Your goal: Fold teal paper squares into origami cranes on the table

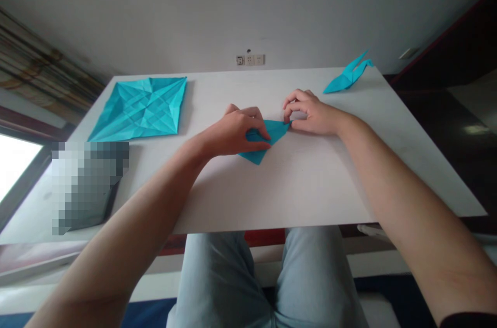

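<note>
While a creased blue-green sheet [143, 108] lay flat at the left of the white table [322, 188], probably to leave me some room, my left forearm [143, 224] reached diagonally inward. My left hand [238, 129] arched over the folded paper [257, 158], which was on the table before me; thumb and forefinger rested on it, perhaps for steadying, but whether they really pinched it I could not tell. My right hand [310, 115], with its other fingers curled, pinched the paper's narrow right tip between thumb and forefinger, likely for precise control. Farther right stood a folded bird [349, 78], well apart, maybe for its safety.
</note>
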{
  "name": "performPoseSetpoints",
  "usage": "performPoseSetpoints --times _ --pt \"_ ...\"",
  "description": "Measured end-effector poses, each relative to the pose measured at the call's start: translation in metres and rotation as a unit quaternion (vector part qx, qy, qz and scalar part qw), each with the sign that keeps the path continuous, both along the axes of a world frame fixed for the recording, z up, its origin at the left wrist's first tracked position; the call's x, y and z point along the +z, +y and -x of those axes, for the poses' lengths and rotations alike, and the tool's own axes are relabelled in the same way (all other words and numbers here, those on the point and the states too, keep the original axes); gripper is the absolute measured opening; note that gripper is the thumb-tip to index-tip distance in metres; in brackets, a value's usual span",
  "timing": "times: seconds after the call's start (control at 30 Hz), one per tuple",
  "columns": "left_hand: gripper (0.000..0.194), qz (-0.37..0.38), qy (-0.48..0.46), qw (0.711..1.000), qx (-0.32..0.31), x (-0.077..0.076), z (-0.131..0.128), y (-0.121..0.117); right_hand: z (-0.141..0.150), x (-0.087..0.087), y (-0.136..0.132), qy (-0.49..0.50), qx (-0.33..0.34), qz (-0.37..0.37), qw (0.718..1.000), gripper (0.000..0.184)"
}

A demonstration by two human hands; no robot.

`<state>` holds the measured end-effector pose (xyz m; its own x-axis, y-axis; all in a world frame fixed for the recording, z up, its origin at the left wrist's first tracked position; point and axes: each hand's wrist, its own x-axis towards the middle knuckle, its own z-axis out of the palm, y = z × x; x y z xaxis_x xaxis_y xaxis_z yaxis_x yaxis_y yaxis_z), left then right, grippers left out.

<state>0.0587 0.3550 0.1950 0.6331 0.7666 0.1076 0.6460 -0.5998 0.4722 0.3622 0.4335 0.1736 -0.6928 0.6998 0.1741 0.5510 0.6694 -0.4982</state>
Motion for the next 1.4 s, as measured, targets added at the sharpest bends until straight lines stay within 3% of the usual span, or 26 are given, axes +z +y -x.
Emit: performPoseSetpoints --times 0.3,0.6,0.8,1.0,1.2,1.4 --pt "0.026 0.029 -0.028 0.999 -0.009 -0.005 0.001 0.004 -0.012 0.014 0.001 0.019 0.021 0.087 0.996 0.013" --pt "0.024 0.019 -0.029 0.999 -0.003 -0.012 -0.001 0.006 -0.013 0.016 0.005 0.009 -0.005 0.091 0.996 0.055" --pt "0.040 0.023 -0.021 0.999 0.034 -0.016 0.000 0.007 -0.005 0.011 0.004 0.016 -0.062 0.065 0.996 0.048" --pt "0.038 0.008 -0.023 0.999 0.026 -0.018 -0.001 0.007 0.003 0.016 -0.008 0.003 -0.007 0.091 0.996 0.043" --pt "0.040 0.012 -0.040 0.999 0.020 -0.021 0.002 0.009 -0.024 0.028 0.005 0.044 -0.025 0.095 0.994 0.062" --pt "0.041 0.015 -0.032 0.999 0.022 -0.017 0.003 0.010 -0.031 0.029 0.006 -0.039 0.015 0.162 0.986 0.058"
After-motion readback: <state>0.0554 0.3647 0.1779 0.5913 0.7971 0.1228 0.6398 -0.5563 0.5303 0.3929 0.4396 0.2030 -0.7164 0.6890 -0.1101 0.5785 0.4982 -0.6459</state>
